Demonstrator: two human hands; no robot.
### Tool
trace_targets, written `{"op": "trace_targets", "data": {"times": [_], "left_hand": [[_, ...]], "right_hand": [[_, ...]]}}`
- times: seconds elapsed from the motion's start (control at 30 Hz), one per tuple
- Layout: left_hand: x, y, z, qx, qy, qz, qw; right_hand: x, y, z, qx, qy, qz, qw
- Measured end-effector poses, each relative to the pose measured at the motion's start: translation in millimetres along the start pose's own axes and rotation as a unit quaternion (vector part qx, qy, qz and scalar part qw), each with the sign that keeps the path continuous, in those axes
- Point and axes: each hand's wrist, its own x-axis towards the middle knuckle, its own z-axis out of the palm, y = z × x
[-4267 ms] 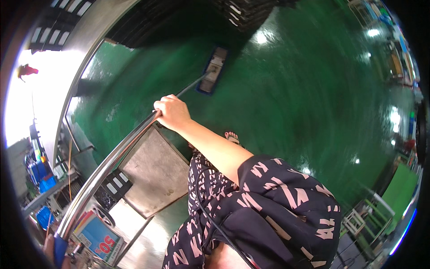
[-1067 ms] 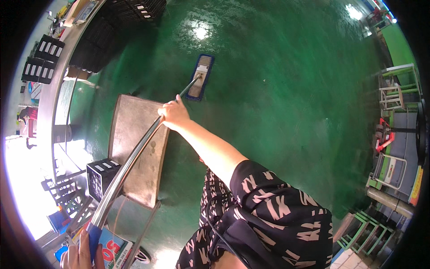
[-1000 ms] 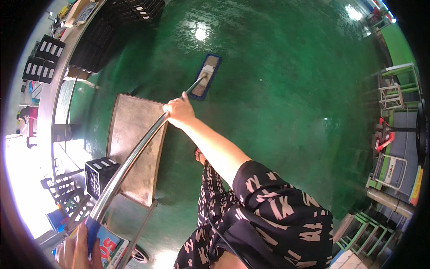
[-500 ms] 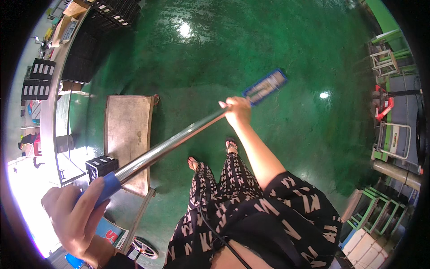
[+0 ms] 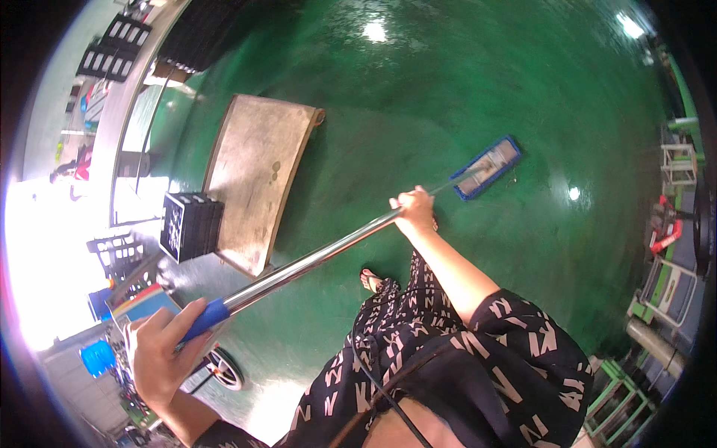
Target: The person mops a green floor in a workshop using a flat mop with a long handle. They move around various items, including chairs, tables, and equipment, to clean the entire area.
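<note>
The person works one long flat mop with a shiny metal pole (image 5: 314, 257) and a blue rectangular head (image 5: 489, 166) lying flat on the glossy green floor (image 5: 418, 89). The left hand (image 5: 160, 355) is wrapped around the blue grip at the pole's top end; the right hand (image 5: 414, 210) is closed around the pole farther down. The pole looks stiff, light and smooth, so this two-point hold seems best. One brown flat cart (image 5: 258, 179) and one black crate (image 5: 190, 226) stand nearby.
</note>
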Motion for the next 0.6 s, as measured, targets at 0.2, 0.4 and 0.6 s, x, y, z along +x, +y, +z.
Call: {"op": "trace_targets", "data": {"times": [0.2, 0.4, 0.6], "left_hand": [[-138, -53, 16, 0.012, 0.008, -0.196, 0.98], [-254, -88, 49, -0.027, -0.009, -0.353, 0.935], [-335, -65, 68, -0.164, 0.062, -0.521, 0.835]], "right_hand": [[-12, -140, 83, -0.059, -0.191, -0.188, 0.962], [-34, -242, 175, -0.076, -0.328, -0.318, 0.886], [-112, -297, 229, -0.064, -0.377, -0.4, 0.833]]}}
